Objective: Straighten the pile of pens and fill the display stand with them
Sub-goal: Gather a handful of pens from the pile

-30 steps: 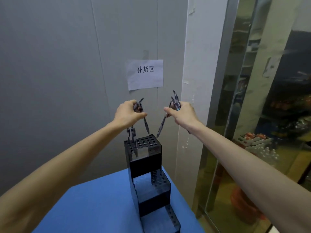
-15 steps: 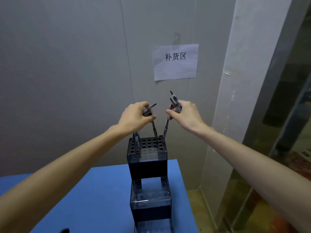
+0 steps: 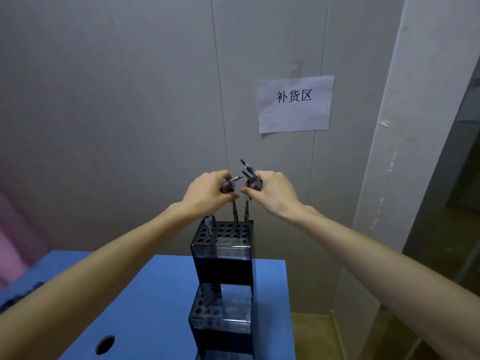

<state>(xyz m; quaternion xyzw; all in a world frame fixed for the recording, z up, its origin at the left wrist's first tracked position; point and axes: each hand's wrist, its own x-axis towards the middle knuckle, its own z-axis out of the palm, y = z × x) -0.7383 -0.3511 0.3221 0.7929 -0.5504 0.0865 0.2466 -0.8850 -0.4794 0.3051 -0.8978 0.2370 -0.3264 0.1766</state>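
Note:
A black stepped display stand [image 3: 222, 266] with rows of holes stands on the blue table [image 3: 155, 307]. Two pens [image 3: 209, 224] sit in holes at the top tier's back left. My left hand [image 3: 207, 194] is shut on a few pens, and one of them [image 3: 235, 213] points down into a back hole of the top tier. My right hand [image 3: 272, 193] holds a small bundle of pens [image 3: 249, 172] and lowers one pen [image 3: 246, 210] into a neighbouring back hole. Both hands hover just above the stand, almost touching each other.
A grey wall with a taped paper sign [image 3: 294, 103] is right behind the stand. The table has a round hole [image 3: 105, 344] near its front. A dark pile, possibly pens [image 3: 18, 294], lies at the table's left edge. A white pillar [image 3: 405, 126] stands to the right.
My view swung left and down. Both hands came closer together and lower, bringing the tips of their pens down to the back holes of the top tier.

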